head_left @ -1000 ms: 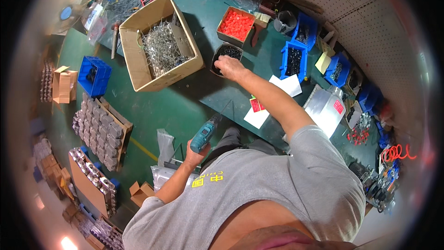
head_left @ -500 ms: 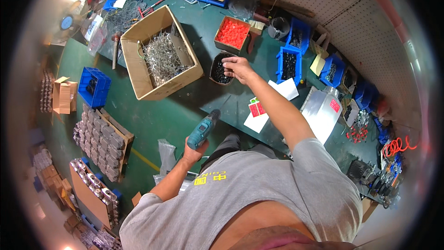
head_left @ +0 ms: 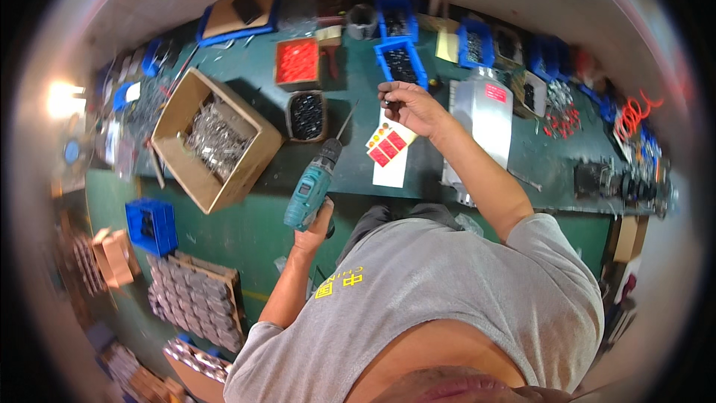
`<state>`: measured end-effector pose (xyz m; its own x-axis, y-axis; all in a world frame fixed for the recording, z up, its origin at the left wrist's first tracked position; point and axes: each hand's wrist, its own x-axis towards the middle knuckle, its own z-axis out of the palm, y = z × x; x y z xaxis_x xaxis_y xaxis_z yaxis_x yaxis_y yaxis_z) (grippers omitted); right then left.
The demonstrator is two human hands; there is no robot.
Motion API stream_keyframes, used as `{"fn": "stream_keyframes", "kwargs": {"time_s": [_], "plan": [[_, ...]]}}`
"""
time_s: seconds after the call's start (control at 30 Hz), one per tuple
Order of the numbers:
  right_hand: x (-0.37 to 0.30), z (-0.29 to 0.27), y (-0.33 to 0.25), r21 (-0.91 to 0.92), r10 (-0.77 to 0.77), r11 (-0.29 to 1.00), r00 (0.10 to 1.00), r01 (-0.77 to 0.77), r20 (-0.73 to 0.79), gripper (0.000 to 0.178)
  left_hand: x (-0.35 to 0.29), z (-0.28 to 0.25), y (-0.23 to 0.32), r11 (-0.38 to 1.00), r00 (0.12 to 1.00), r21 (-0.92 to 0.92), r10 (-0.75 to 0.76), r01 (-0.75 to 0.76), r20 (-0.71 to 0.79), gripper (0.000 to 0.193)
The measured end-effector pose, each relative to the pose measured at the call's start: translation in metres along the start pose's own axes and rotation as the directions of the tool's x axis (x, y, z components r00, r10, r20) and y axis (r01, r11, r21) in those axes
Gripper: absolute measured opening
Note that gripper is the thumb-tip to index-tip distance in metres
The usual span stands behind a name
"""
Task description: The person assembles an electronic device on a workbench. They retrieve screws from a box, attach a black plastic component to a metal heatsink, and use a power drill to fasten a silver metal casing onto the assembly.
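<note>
My left hand is wrapped round the grip of a teal cordless drill, whose long thin bit points up and away over the bench. Beside the bit stands a small open box of black small parts, possibly screws. My right hand is held above the bench with its fingertips pinched together. A small black piece shows between those fingers, too small to name. Below this hand lies a white sheet with red and orange stickers. To its right is a silver metal housing with a red label.
A large carton of thin metal parts stands left on the green bench. Behind the black parts are a box of red caps and a blue bin of dark parts. Grey parts are stacked on the floor, lower left.
My right hand has left the box of black parts and moved right, over near the stickers and the housing. The drill has risen to the bench edge. The view has turned.
</note>
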<state>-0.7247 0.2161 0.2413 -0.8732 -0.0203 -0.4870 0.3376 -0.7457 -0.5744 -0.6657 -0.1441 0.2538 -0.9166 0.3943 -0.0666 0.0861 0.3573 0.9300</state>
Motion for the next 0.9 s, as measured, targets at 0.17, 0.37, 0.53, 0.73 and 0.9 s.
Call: {"fn": "stream_keyframes", "kwargs": {"time_s": [0.17,0.37,0.53,0.73,0.9], "plan": [[-0.076,-0.046,-0.038,0.021,-0.119,0.992,0.977,0.124,-0.177,0.025,0.035,0.032,0.046,0.992,0.983,-0.077,0.109,-0.098,0.149,0.010],[-0.151,-0.101,-0.067,0.048,-0.258,0.953,0.888,0.298,-0.381,0.034,0.057,0.084,0.084,0.970,0.925,-0.108,0.239,-0.216,0.296,0.015],[-0.196,-0.149,-0.074,0.127,-0.257,0.934,0.875,0.334,-0.411,0.038,0.058,0.130,0.112,0.994,0.900,-0.091,0.086,-0.052,0.426,0.023],[-0.214,-0.204,-0.077,0.256,-0.272,0.886,0.880,0.388,-0.390,0.034,0.058,0.187,0.147,0.993,0.886,-0.092,-0.021,0.071,0.463,0.030],[-0.213,-0.243,-0.077,0.287,-0.309,0.861,0.880,0.420,-0.361,0.027,0.060,0.218,0.164,0.996,0.856,-0.001,-0.081,0.095,0.510,0.029]]}}
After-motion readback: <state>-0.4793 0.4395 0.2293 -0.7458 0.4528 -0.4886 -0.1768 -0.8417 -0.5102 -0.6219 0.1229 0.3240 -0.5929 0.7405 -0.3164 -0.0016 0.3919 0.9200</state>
